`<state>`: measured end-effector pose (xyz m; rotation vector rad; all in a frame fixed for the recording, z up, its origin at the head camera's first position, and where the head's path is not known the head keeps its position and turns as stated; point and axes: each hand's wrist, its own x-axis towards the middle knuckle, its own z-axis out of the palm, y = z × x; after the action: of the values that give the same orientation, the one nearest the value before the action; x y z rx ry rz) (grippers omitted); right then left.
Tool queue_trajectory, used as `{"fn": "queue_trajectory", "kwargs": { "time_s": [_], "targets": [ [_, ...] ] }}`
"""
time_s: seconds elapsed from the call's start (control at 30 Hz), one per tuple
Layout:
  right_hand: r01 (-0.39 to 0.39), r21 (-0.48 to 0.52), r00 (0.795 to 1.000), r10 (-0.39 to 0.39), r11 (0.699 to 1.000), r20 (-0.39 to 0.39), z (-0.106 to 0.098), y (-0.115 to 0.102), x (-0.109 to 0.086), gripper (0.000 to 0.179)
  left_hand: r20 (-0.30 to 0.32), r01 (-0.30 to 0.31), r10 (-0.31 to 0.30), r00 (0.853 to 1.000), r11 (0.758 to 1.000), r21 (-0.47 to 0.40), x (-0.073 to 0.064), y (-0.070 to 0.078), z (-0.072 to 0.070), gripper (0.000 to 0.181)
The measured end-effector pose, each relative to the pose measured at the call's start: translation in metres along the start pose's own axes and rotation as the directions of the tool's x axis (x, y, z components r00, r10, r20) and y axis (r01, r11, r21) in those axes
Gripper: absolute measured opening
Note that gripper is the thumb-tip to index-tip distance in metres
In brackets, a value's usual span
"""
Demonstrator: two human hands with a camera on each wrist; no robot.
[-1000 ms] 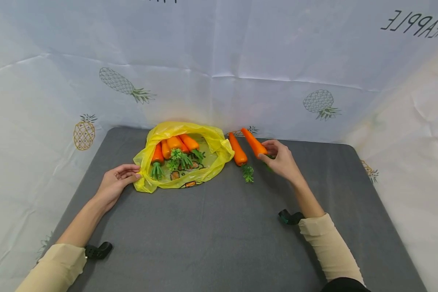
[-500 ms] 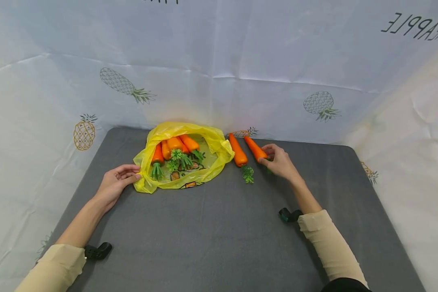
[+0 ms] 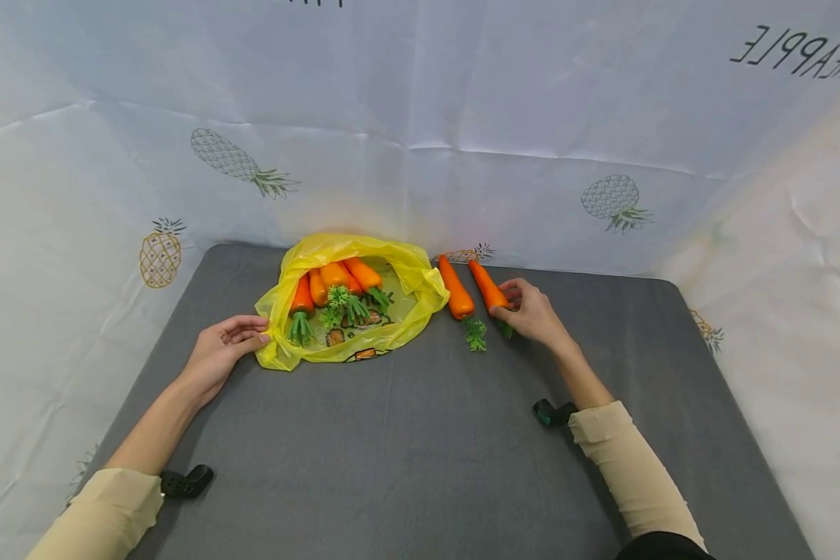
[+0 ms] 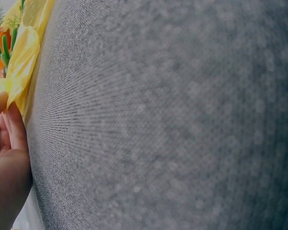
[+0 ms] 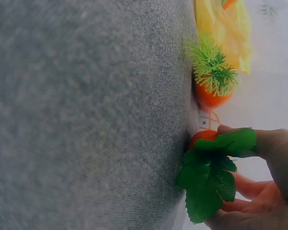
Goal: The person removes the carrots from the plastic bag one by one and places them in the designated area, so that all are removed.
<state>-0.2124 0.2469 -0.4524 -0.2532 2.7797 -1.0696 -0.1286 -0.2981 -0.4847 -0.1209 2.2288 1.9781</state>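
Beside the yellow plastic bag [image 3: 420, 319], my left hand [image 3: 220, 354] pinches the bag's left edge between thumb and fingers; the left wrist view shows the gathered plastic [image 4: 24, 62] at the fingertips. Several orange carrots [image 3: 336, 276] with green tops lie inside the open bag. To the right of the bag, one carrot [image 3: 455, 288] with a frilly top rests on the table. My right hand [image 3: 532, 311] holds another carrot [image 3: 488, 286] by its thick end, close alongside the first. In the right wrist view, broad green leaves [image 5: 206, 177] cover much of that carrot's end.
A grey cloth [image 3: 392, 451] covers the table. White sheeting [image 3: 420, 93] with pineapple prints rises right behind the far edge and along both sides. Both carrots outside the bag point their tips at that back edge.
My right hand has lowered its carrot from a raised, tilted position to the table beside the other carrot, shifting slightly left. My left hand and the bag have stayed in place.
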Motion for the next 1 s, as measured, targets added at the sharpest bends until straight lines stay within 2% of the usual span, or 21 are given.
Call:
{"fn": "queue_trajectory", "kwargs": {
  "time_s": [0.33, 1.0],
  "targets": [
    [0.037, 0.049, 0.999, -0.036, 0.998, -0.018, 0.001, 0.002, -0.001, 0.053, 0.021, -0.024, 0.025, 0.999, 0.998, -0.055, -0.001, -0.002, 0.0, 0.032],
    [0.056, 0.104, 0.996, -0.048, 0.993, -0.077, -0.005, -0.014, 0.004, 0.052, 0.009, -0.011, 0.012, 1.0, 0.999, -0.044, 0.0, -0.003, -0.001, 0.035]
  ]
}}
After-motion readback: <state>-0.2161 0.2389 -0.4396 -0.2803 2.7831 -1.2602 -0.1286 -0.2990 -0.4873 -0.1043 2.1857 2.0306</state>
